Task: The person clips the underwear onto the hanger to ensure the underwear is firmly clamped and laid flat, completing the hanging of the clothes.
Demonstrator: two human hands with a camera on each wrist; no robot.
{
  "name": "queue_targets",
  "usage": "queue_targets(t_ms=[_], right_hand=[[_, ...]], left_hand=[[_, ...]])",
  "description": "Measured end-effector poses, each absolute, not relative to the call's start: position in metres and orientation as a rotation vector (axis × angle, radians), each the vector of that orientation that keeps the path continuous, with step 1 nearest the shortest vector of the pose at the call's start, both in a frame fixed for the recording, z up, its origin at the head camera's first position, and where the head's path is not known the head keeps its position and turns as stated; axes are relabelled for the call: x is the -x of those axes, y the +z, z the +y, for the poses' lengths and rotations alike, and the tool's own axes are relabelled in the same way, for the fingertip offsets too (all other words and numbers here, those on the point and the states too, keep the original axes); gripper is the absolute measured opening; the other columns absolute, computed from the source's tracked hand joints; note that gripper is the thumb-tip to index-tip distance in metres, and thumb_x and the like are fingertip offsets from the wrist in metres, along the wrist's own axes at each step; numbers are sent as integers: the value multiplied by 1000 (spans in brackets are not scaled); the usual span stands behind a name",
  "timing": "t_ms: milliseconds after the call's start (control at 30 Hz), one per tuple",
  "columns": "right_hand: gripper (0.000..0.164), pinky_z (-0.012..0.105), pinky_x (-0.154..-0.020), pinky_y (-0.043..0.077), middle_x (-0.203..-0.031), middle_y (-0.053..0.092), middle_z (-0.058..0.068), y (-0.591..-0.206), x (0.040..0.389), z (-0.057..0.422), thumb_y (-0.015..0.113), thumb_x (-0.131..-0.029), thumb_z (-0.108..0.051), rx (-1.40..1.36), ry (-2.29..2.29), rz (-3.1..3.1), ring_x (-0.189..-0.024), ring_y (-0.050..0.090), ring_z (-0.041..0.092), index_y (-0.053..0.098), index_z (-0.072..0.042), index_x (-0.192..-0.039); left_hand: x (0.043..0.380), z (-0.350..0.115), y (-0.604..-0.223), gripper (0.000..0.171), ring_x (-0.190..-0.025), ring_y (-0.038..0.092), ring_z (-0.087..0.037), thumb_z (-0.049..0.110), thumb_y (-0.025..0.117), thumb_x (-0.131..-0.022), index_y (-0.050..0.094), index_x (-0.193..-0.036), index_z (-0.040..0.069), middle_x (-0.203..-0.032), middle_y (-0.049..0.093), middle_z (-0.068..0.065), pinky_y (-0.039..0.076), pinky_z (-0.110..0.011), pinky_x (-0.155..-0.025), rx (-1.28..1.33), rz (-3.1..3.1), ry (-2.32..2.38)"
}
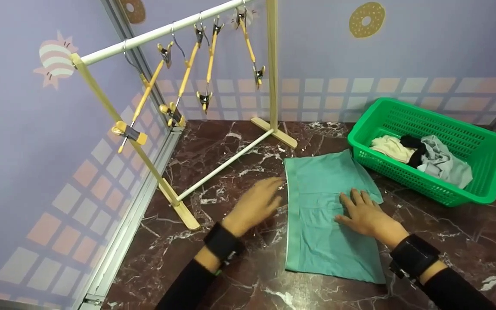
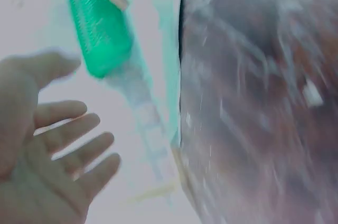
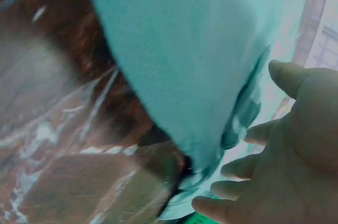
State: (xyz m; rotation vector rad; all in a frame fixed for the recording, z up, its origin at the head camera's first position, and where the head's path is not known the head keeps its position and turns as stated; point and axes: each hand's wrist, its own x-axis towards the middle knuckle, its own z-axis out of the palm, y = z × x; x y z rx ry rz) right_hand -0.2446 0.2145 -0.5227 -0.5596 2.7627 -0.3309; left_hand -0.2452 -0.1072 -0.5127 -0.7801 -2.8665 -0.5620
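A teal garment (image 1: 325,237) lies flat on the table, a wide lighter band running down its left edge. To the left of that band, my left hand (image 1: 254,206) hovers blurred, fingers loosely extended. In the left wrist view the same hand (image 2: 53,134) shows a bare palm and spread fingers, holding nothing. My right hand (image 1: 366,215) is over the garment's right half, fingers spread. Seen from the right wrist, this hand (image 3: 285,155) has relaxed fingers beside a fold of the teal fabric (image 3: 179,49); whether they touch it I cannot tell.
A green basket (image 1: 416,172) with crumpled cream, black and grey clothes stands at the back right. At the left is a drying rack (image 1: 226,163), its rail (image 1: 144,39) carrying several clip hangers (image 1: 149,90). The marbled tabletop (image 1: 239,297) meets patterned walls behind and to the left.
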Motion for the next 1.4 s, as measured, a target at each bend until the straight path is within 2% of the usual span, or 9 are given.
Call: queue_targets(t_ms=[200, 333, 400, 533, 667, 800, 900, 1167, 1400], right_hand=[[69, 72, -111, 30, -155, 28, 38, -504, 236, 202, 60, -103, -35, 688, -333, 2866, -141, 24, 61, 36, 7, -152], [65, 70, -109, 35, -153, 35, 35, -490, 231, 192, 62, -102, -31, 789, -310, 2922, -139, 30, 60, 40, 6, -151], [63, 69, -108, 37, -151, 38, 34, -484, 229, 187, 63, -102, -30, 831, -304, 2934, -138, 32, 59, 41, 5, -150], [62, 68, -109, 38, -150, 40, 33, -476, 225, 178, 63, -102, -29, 900, -304, 2945, -137, 35, 58, 42, 4, -150], [61, 65, -111, 37, -149, 42, 32, -469, 220, 171, 63, -102, -28, 950, -307, 2952, -137, 36, 57, 43, 3, -150], [59, 63, -110, 40, -147, 45, 31, -466, 215, 164, 65, -101, -27, 1009, -308, 2969, -135, 40, 55, 45, 3, -148], [59, 62, -111, 40, -145, 47, 30, -466, 214, 159, 65, -101, -27, 1054, -301, 2979, -134, 42, 53, 46, 3, -148], [55, 61, -111, 40, -142, 50, 29, -461, 213, 148, 66, -101, -26, 1102, -319, 2975, -132, 45, 52, 49, 4, -145], [45, 56, -104, 48, -137, 56, 25, -443, 217, 121, 66, -100, -18, 1158, -492, 2981, -125, 53, 45, 57, 3, -138]], left_hand=[[223, -178, -492, 23, -107, 67, -27, 1, 64, -94, 70, -116, 2, -117, 70, -13, 57, -37, -95, 330, -2525, -743], [206, -222, -473, 20, -85, 66, -28, -7, 64, -88, 70, -106, -2, -100, 71, -16, 59, -39, -75, 145, -2299, -720], [200, -239, -462, 19, -82, 61, -28, -11, 63, -87, 67, -105, -5, -97, 67, -18, 55, -34, -72, 73, -2209, -738], [196, -265, -448, 25, -99, 52, -33, -10, 64, -88, 55, -111, -10, -109, 53, -23, 49, -38, -88, -73, -2070, -776], [198, -281, -438, 50, -117, 42, -37, 2, 69, -92, 41, -132, -9, -130, 38, -27, 45, -46, -102, -159, -2052, -902], [204, -292, -436, 72, -131, 42, -38, 12, 67, -98, 23, -153, -6, -148, 33, -26, 44, -47, -111, -155, -2131, -1110], [207, -300, -439, 74, -136, 44, -37, 16, 60, -103, 16, -160, -1, -154, 35, -23, 44, -46, -113, -168, -2180, -1224], [208, -315, -445, 47, -118, 63, -37, 12, 55, -106, 42, -148, -5, -132, 60, -24, 56, -47, -96, -183, -2174, -1134], [208, -318, -444, 40, -114, 65, -39, 11, 58, -103, 51, -138, -7, -124, 66, -24, 56, -50, -94, -164, -2171, -1065]])
